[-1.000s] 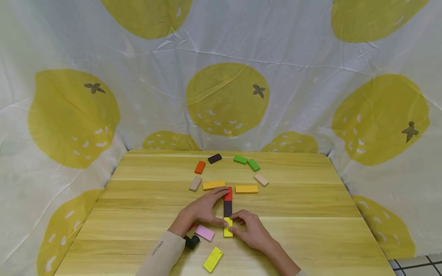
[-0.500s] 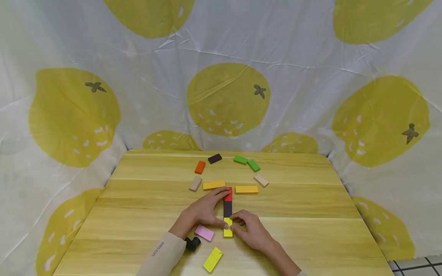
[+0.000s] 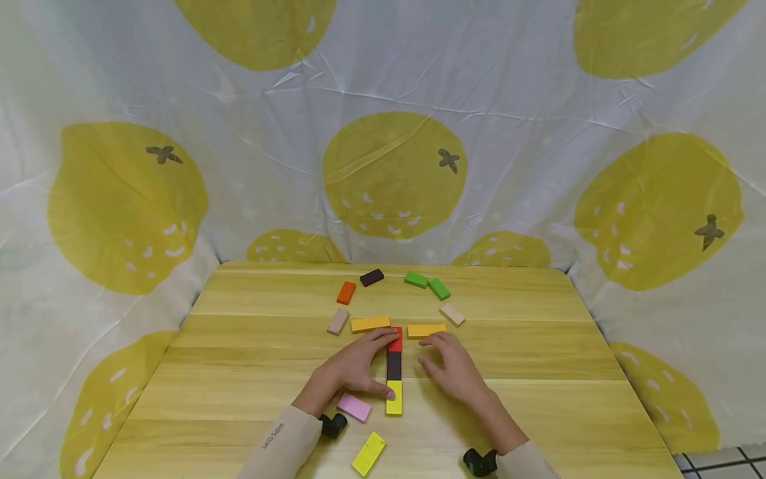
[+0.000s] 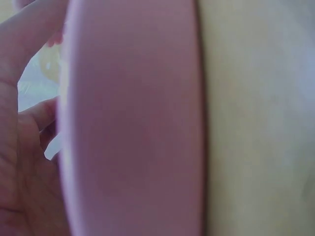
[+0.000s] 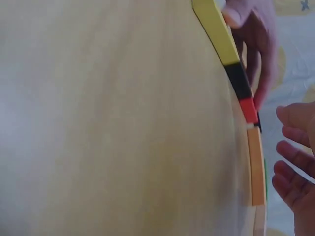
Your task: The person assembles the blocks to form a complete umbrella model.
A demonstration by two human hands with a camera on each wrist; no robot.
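Note:
A red block (image 3: 395,340), a dark block (image 3: 393,366) and a yellow block (image 3: 393,406) lie end to end in a straight column on the table. My left hand (image 3: 353,362) spans this column from its left side, fingertips at the red block and thumb on the yellow one. Apart from the column, my right hand (image 3: 451,369) holds nothing and is nearest the right orange-yellow block (image 3: 426,330); its fingers are loosely bent in the right wrist view. A pink block (image 4: 133,118) fills much of the left wrist view, just beside the left wrist.
Beyond the hands, another orange-yellow block (image 3: 370,324), beige blocks (image 3: 338,321), an orange-red block (image 3: 346,293), a dark one (image 3: 372,277) and green blocks (image 3: 415,279) form a loose ring. A loose yellow block (image 3: 368,454) lies near the front. A lemon-print cloth (image 3: 395,86) hangs behind the table.
My right hand has let go of the yellow block and moved away to the right and forward, up to the right orange-yellow block. The left hand has stayed in place.

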